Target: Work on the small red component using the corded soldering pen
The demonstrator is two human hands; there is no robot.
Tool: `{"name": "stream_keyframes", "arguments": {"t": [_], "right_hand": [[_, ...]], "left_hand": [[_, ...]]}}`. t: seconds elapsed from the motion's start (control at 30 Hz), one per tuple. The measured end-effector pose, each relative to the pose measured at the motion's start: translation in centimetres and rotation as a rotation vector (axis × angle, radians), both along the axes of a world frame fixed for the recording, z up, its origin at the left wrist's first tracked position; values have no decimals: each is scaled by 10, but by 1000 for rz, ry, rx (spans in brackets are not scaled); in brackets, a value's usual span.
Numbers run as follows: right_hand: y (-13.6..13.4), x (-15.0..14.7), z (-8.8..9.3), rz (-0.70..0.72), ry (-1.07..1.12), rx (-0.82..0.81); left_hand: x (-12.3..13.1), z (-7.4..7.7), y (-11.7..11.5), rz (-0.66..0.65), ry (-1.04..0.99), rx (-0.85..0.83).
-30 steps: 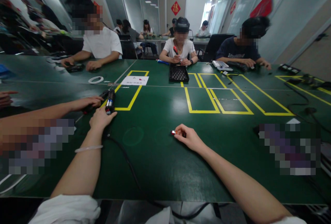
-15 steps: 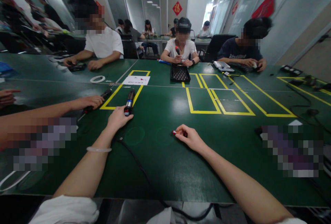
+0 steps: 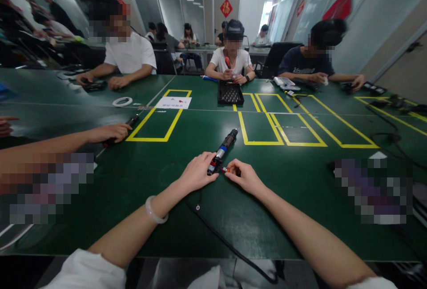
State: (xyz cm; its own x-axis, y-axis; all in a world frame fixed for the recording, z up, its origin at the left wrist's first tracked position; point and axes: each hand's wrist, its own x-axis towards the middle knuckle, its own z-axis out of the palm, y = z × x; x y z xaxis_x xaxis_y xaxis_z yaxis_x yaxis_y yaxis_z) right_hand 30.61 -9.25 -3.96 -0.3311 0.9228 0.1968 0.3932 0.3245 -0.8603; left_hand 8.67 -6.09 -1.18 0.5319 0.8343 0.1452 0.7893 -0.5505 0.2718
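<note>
My left hand (image 3: 199, 172) is closed around the rear end of an electric screwdriver (image 3: 224, 149), a slim black tool with a blue and silver band. Its thin tip points away from me, up and to the right. Just right of it, my right hand (image 3: 246, 175) pinches a small red and orange piece (image 3: 226, 170), mostly covered by the fingers. The piece is close beside the tool's rear end; whether they touch I cannot tell. A black cable (image 3: 213, 224) with a small ring (image 3: 198, 207) near it runs below my left hand toward the table edge.
The green table (image 3: 187, 235) bears yellow tape outlines (image 3: 167, 139). A printed sheet (image 3: 174, 102) and a white cable coil (image 3: 122, 102) lie farther back. Across stands a black tray (image 3: 231, 95) before a co-worker. Another person's hand (image 3: 115, 133) is at the left with a dark tool.
My left hand has carried the electric screwdriver rightward and nearer, from the left taped outline to beside my right hand. My right hand has hardly moved. The black cable has shifted along.
</note>
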Motion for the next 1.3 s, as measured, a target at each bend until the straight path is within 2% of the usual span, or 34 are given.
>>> {"name": "stream_keyframes", "arguments": {"t": [0.13, 0.27, 0.63, 1.03, 1.3], "right_hand": [[0, -1, 0, -9, -154, 88], [1, -3, -3, -26, -274, 171], [-2, -4, -3, 82, -153, 156], [-4, -2, 2, 68, -183, 230], [-2, 4, 1, 60, -202, 196]], "left_hand": [[11, 0, -12, -97, -19, -14], [15, 2, -17, -135, -24, -5], [14, -1, -16, -144, -27, 8], [20, -5, -17, -72, 35, 71], [6, -4, 2, -2, 118, 125]]}}
